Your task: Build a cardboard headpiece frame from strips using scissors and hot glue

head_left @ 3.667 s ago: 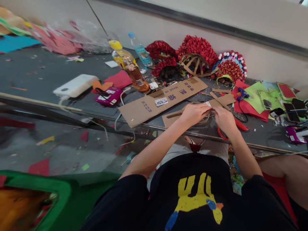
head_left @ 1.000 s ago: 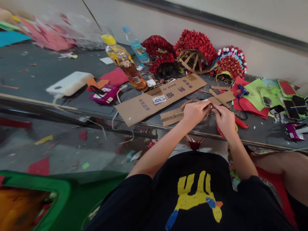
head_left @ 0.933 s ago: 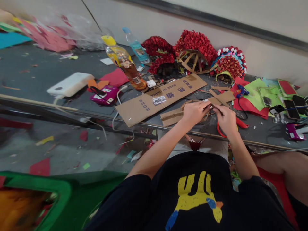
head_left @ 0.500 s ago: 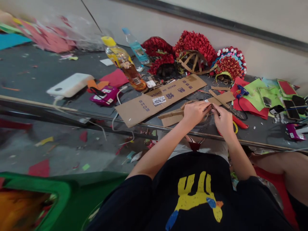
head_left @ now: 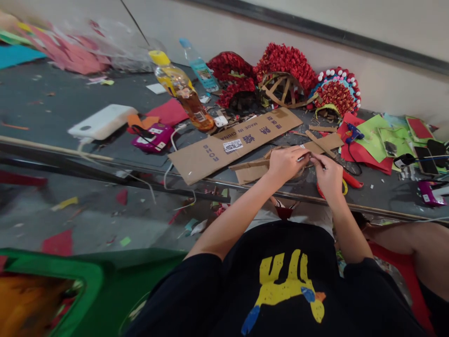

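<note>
Above the front edge of the table, my left hand (head_left: 287,164) and my right hand (head_left: 328,175) meet with bent fingers, thumbs and fingertips pinched together. Between the fingertips is a small dark bit, too hidden to name. Under and beside my left hand lie cut cardboard strips (head_left: 250,173). Behind the hands a narrow cardboard strip (head_left: 320,143) crosses a wider cardboard piece (head_left: 331,142). A tool with a red handle (head_left: 352,179) and a yellow loop is partly covered by my right hand. A long printed cardboard sheet (head_left: 194,164) lies to the left.
Red, ruffled headpieces (head_left: 286,63) on cardboard frames lean against the wall. A tea bottle (head_left: 185,96) and a clear bottle (head_left: 203,72) stand left of them. Farther left are a purple box (head_left: 153,138) and a white power bank (head_left: 103,122). Green paper (head_left: 373,135) lies right.
My right hand has shifted slightly to the right and its fingers have turned a little. The left hand stays almost in place. The things on the table have not moved.
</note>
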Tool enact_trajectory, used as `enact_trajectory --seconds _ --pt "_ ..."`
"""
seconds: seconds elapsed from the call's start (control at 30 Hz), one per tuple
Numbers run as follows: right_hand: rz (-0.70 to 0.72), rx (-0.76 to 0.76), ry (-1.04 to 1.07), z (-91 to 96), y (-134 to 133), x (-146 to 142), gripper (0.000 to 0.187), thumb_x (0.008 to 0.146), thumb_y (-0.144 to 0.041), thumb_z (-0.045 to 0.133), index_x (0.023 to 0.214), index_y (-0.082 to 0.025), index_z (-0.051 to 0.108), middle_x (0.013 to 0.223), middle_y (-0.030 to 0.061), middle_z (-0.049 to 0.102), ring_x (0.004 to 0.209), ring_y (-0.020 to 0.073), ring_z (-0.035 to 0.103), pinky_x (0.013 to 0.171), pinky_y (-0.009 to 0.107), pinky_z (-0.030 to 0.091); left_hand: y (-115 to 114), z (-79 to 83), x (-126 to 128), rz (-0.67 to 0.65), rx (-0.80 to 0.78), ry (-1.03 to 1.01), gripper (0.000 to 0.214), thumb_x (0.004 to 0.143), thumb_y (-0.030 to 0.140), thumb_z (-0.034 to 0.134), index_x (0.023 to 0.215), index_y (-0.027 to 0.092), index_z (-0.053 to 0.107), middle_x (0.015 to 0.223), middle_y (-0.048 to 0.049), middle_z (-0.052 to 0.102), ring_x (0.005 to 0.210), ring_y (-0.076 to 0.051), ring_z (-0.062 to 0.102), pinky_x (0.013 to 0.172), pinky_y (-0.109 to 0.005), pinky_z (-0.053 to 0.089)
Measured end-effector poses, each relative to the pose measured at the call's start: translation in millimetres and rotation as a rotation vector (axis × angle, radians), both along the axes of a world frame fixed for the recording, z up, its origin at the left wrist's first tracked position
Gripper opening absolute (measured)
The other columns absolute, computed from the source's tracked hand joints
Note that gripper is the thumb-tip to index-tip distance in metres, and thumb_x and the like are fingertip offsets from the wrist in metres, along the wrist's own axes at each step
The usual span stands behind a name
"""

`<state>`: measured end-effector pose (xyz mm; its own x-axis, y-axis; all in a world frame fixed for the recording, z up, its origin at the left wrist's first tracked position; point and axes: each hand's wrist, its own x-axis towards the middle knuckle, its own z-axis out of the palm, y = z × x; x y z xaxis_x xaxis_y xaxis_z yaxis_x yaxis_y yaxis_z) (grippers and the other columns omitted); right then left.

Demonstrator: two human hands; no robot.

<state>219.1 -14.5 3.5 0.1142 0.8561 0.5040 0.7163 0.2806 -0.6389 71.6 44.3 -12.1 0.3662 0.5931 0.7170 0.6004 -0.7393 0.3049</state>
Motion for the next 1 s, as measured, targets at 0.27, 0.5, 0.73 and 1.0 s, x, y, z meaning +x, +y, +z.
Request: enact_trajectory --seconds 0.27,0.5,0.73,1.0 --pt "0.063 -0.005 -0.013 -1.8 3 9 0.026 0.088 -0.027 0.049 0.096 -0.020 0.074 0.095 0.0070 0.076 0.089 0.0213 0.071 0.083 0.035 0.055 6 -3.2 -7 -0.142 0.005 0.050 0.026 0.093 0.034 0.051 0.103 0.021 0.071 0.099 -0.0031 0.075 0.090 -0.012 0.070 0.066 -0.020 0.046" --pt "-0.005 -0.026 -0.007 -8.8 -2 -3 0.028 0.089 -0.028 0.048 0.099 -0.021 0.073 0.100 0.0087 0.076 0.094 0.0240 0.071 0.086 0.037 0.055 0 -3.0 -2 -0.055 -0.023 0.037 0.023 0.090 0.035 0.055 0.092 0.021 0.073 0.092 -0.0030 0.076 0.081 -0.013 0.071 0.061 -0.021 0.045" --pt "0.035 -0.031 0.062 -6.7 -1 5 0.027 0.089 -0.030 0.048 0.101 -0.021 0.071 0.101 0.0067 0.075 0.093 0.0217 0.071 0.085 0.035 0.055 2 -8.5 -2 -0.094 -0.044 0.017 0.026 0.093 0.035 0.050 0.099 0.020 0.071 0.096 -0.0049 0.075 0.085 -0.013 0.070 0.065 -0.021 0.047" --pt "-0.001 -0.026 0.076 -8.2 -2 3 0.026 0.089 -0.028 0.049 0.098 -0.019 0.071 0.095 0.0074 0.076 0.087 0.0213 0.071 0.082 0.035 0.056 -2 -3.1 2 -0.067 -0.049 0.047 0.026 0.094 0.035 0.049 0.096 0.020 0.070 0.094 -0.0041 0.074 0.081 -0.013 0.070 0.063 -0.021 0.044"
